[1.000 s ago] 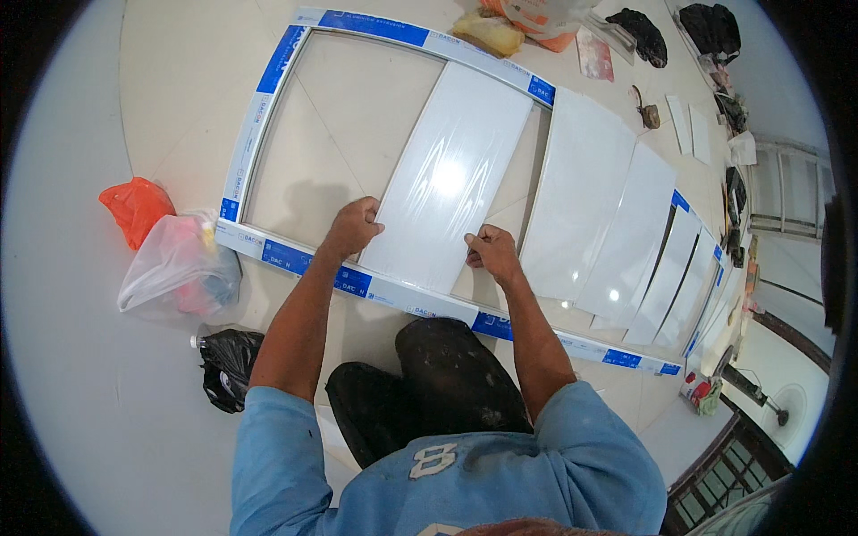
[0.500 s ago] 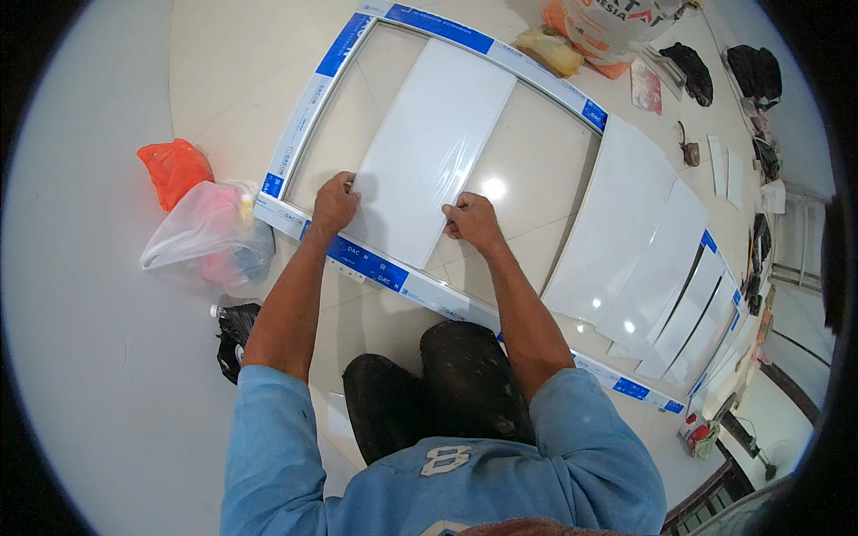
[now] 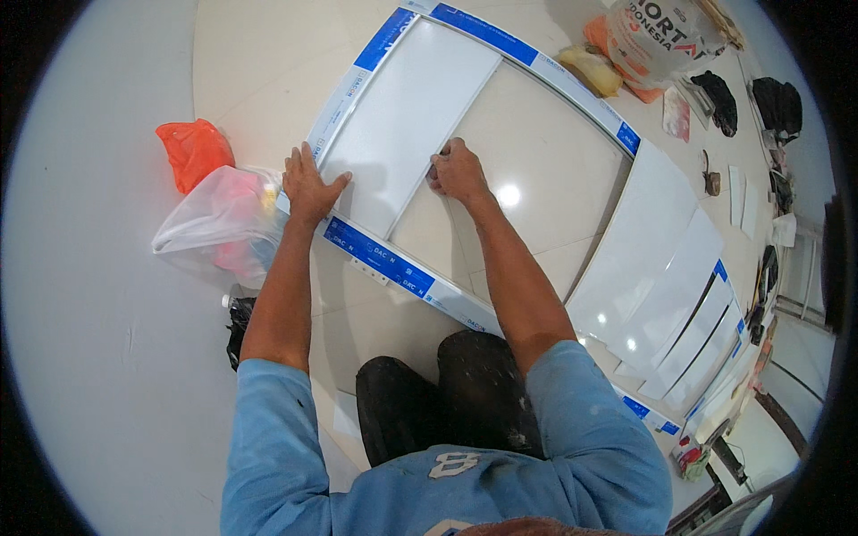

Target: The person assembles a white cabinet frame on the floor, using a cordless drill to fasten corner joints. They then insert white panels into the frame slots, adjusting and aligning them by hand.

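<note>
While the left hand (image 3: 309,189) spreads open at middle left, the right hand (image 3: 459,171) pinches the white panel (image 3: 409,105), whose placing likely needs gentle pushes.

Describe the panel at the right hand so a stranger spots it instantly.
Find the blue-and-white frame on the floor. At its left end, at the right hand, lies a white panel. It lies alone; other white panels crowd farther right.

White panel (image 3: 411,107): a smooth, long rectangle lying flat at the left end of the frame (image 3: 487,31), left edge along the left rail, length running from far rail to near. The frame, wrapped in blue-and-white printed film, lies flat.
</note>
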{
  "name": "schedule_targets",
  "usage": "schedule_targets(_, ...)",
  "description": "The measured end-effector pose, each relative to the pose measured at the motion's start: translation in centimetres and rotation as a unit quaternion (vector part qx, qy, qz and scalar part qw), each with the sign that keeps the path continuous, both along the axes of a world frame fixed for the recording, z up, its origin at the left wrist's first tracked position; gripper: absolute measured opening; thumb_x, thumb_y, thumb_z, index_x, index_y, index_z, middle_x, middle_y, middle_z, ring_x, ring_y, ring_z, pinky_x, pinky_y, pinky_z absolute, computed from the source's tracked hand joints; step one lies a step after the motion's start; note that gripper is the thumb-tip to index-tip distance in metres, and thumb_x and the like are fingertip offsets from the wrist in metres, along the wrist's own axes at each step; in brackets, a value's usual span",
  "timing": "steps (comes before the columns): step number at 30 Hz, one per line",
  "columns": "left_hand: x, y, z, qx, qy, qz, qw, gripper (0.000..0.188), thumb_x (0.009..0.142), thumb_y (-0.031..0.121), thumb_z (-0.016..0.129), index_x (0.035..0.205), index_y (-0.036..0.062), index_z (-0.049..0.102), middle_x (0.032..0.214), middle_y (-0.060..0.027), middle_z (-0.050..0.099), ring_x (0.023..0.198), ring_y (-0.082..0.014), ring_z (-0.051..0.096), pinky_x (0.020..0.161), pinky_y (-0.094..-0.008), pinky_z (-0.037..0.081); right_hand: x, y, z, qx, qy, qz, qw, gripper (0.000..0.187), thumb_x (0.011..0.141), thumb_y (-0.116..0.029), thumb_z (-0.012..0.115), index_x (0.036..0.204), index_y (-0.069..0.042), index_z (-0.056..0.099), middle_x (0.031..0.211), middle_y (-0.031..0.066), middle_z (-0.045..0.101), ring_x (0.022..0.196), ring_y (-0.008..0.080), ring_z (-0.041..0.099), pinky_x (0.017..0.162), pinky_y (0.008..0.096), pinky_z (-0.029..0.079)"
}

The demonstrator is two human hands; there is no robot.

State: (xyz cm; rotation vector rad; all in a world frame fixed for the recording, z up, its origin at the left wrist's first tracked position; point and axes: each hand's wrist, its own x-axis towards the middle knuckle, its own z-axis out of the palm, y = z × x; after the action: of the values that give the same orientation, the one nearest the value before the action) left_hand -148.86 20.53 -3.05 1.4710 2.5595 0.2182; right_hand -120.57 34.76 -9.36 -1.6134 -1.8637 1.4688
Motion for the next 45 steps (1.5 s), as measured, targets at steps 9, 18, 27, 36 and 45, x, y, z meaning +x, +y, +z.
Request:
schedule_targets(9, -1.8, -0.4, -0.9, 0.036, -0.042, -0.047, 0.997, 0.135, 0.066, 0.054, 0.096, 0.164, -0.007, 0.026, 0.157, -0.0321, 0.042, 0.147, -0.0467, 0.04, 0.123, -0.0545, 0.031, -1.9, 0.3, 3.8, -0.116, 0.029, -0.036, 0.992, 0.039, 0.1, -0.019, 0.068, 0.111, 0.013, 0.05, 0.098, 0.0317, 0.072, 0.088, 0.0375, 0.078, 0.076, 0.0474, 0.064)
schedule_targets(18, -0.2, -0.4, 1.0, -0.059, -0.043, -0.093, 0.993, 0.148, 0.059, 0.058, 0.098, 0.168, 0.0003, 0.017, 0.163, -0.0344, 0.027, 0.15, -0.0498, 0.03, 0.124, -0.0585, 0.023, 0.5, -0.7, 4.1, -0.218, 0.209, -0.156, 0.94, 0.017, 0.108, -0.013, 0.057, 0.101, 0.001, 0.064, 0.089, 0.0121, 0.069, 0.074, 0.0221, 0.075, 0.064, 0.0355, 0.065)
schedule_targets(27, -2.6, -0.1, 0.0, -0.067, -0.035, -0.101, 0.992, 0.146, 0.062, 0.063, 0.095, 0.169, 0.0007, 0.016, 0.169, -0.034, 0.023, 0.158, -0.0487, 0.021, 0.129, -0.0575, 0.019, -0.3, -0.9, 2.9, -0.22, 0.233, -0.161, 0.934, 0.019, 0.108, -0.017, 0.06, 0.11, 0.001, 0.064, 0.089, 0.0132, 0.069, 0.078, 0.0237, 0.076, 0.065, 0.0363, 0.065)
schedule_targets(36, 2.5, -4.8, 1.9, 0.093, -0.032, -0.137, 0.986, 0.101, 0.087, 0.035, 0.085, 0.162, -0.0052, 0.031, 0.166, -0.035, 0.031, 0.157, -0.0526, 0.023, 0.13, -0.0567, 0.02, 14.7, -7.0, 5.0, 0.148, 0.016, -0.138, 0.979, 0.017, 0.097, -0.017, 0.066, 0.1, 0.0, 0.067, 0.094, 0.0204, 0.072, 0.081, 0.0349, 0.071, 0.075, 0.0433, 0.056)
schedule_targets(45, 25.6, -10.1, -0.9, 0.084, -0.336, -0.182, 0.92, 0.041, 0.097, 0.012, 0.07, 0.136, -0.0011, 0.067, 0.137, -0.0225, 0.069, 0.13, -0.0358, 0.064, 0.112, -0.0429, 0.049, 41.3, -13.1, 9.7, 0.011, -0.423, -0.33, 0.844, 0.112, 0.073, -0.053, 0.094, 0.15, 0.007, 0.041, 0.142, 0.0295, 0.054, 0.132, 0.0452, 0.054, 0.112, 0.0531, 0.047)
